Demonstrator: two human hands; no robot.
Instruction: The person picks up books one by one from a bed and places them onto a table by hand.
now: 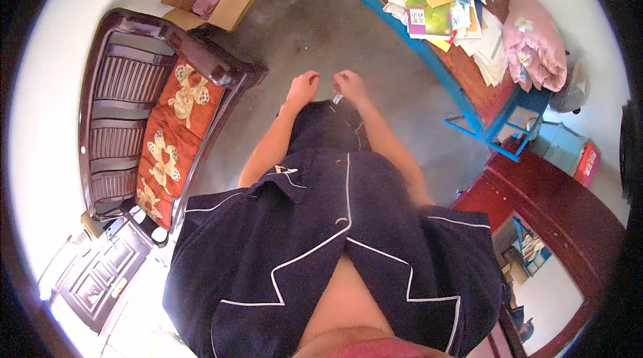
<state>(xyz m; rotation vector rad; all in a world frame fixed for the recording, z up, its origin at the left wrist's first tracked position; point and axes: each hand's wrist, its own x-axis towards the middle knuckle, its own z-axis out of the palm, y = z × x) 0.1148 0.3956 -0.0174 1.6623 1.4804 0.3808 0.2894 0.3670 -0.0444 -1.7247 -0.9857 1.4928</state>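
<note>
Hands apart, both raised ahead of the torso over the grey floor. Left hand: fingers curled inward; I see no object in the curl, but the inner side is hidden, so I cannot tell whether anything is pinched there. Right hand: fingers bent likewise, facing the left across a narrow gap. A small white strip lies right beside or against it; whether the fingertips grip it, I cannot tell.

Location of the work: the strip sits at the upper edge of the dark cloth, just below the hands and in front of the wearer's shirt. I cannot tell from my view whether that cloth is shirt hem or trousers.

Step in hand, my judgement: handling or positioning at the strip and cloth, both hands level and close to each other. A next move on the strip would, I judge, call for a sure fingertip pinch by the right and the left brought nearer to steady the cloth.

Surroundings: settee with orange cushions to the left, cardboard box beyond; to the right, a table bearing books and papers, well apart from both hands.
</note>
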